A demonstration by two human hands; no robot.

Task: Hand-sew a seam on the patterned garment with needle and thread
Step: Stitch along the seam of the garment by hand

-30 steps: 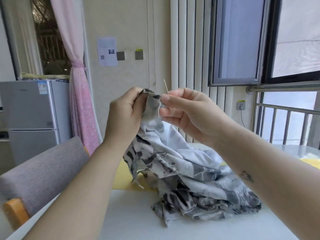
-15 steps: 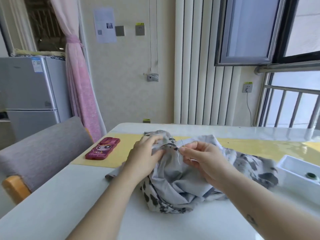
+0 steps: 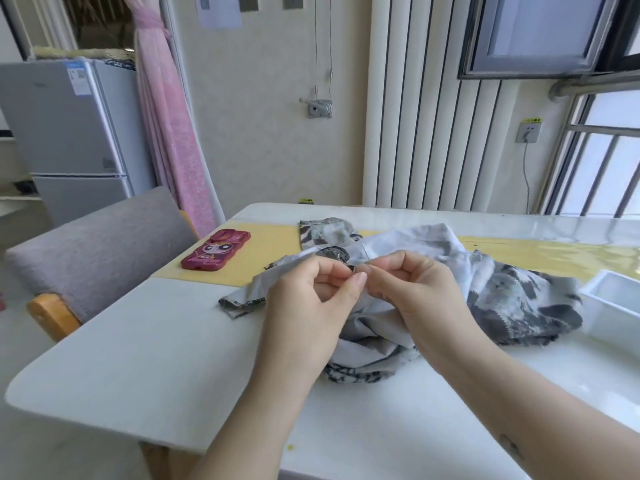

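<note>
The patterned garment (image 3: 495, 296), grey and white with dark blotches, lies crumpled on the white table (image 3: 145, 348). My left hand (image 3: 311, 306) pinches a folded edge of the garment between thumb and fingers. My right hand (image 3: 412, 289) meets it fingertip to fingertip and pinches at the same spot. A thin needle or thread (image 3: 364, 252) rises as a faint line just above the fingertips; I cannot tell which of the two it is, nor whether my right hand holds it.
A pink phone case (image 3: 216, 254) lies on the yellow table runner (image 3: 263, 258) to the left. A white tray (image 3: 613, 303) stands at the right edge. A grey chair (image 3: 93, 251) is at the table's left side, a fridge (image 3: 65, 133) behind it.
Both hands came down from in front of my face to just above the table, and the garment now lies spread on it. The upright needle is no longer clearly seen.
</note>
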